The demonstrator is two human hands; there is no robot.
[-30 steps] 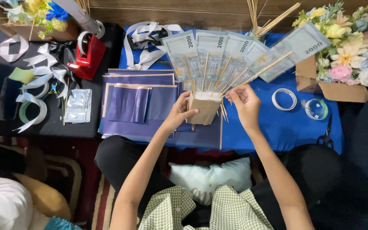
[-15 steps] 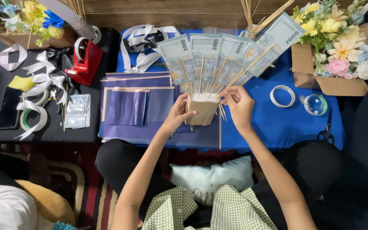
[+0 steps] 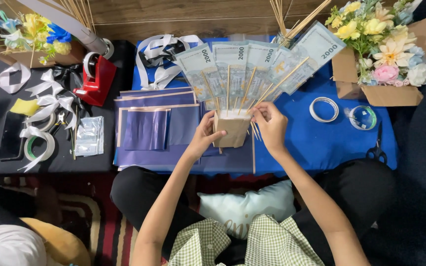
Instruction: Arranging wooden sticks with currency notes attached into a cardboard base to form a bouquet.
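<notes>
banknote fan on sticks, held in a paper holder between two hands

the left hand [image 3: 204, 134] grips the paper holder [image 3: 231, 130] from its left, the right hand [image 3: 271, 125] from its right; banknotes [image 3: 257, 61] fan out behind. tape dispenser [image 3: 96, 79] far left, tape rolls [image 3: 324, 109] and scissors [image 3: 376, 148] right, seemingly all on the table.

My brown paper cone [image 3: 232, 130] carries grey-green banknotes on pale wooden sticks [image 3: 252, 66]. The desk's blue cloth [image 3: 321, 143] lies under purple sheets edged in tan [image 3: 149, 130]. The tape dispenser [image 3: 97, 81] is red; my shirt [image 3: 242, 246] is green-and-white check.
</notes>
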